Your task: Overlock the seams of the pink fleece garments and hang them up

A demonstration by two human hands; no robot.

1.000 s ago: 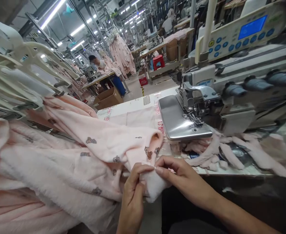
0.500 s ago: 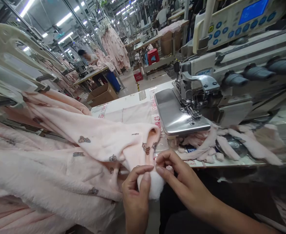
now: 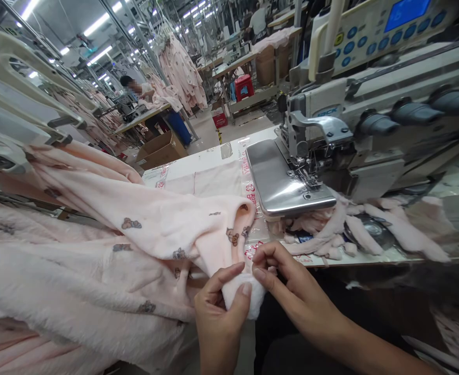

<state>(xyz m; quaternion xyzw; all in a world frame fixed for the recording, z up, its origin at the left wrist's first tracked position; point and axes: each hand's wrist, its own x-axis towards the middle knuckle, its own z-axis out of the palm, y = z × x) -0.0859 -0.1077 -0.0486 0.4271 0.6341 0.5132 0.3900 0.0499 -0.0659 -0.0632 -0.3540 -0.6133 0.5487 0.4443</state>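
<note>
A pale pink plush garment (image 3: 166,224) printed with small bears hangs down from the left and lies across the table. Its end nearest me is a fluffy white cuff (image 3: 256,299). My left hand (image 3: 221,307) grips this end, thumb lying on the white pile and index finger along the seam between pink and white. Close beside it, my right hand (image 3: 292,289) pinches thumb and index finger together at the cuff's right edge. Whatever sits between those fingertips is too small to make out; the other right fingers are partly hidden behind the cuff.
An overlock sewing machine (image 3: 315,140) with a shiny metal plate (image 3: 284,177) stands at the right. Pink fabric scraps (image 3: 354,229) lie below it. White plastic hangers (image 3: 22,88) crowd the left. Farther back are a cardboard box (image 3: 161,151) and a seated person (image 3: 135,88).
My left thumb has slid a little to the right over the white cuff. My right hand stays nearly in place. The whole view has shifted slightly.
</note>
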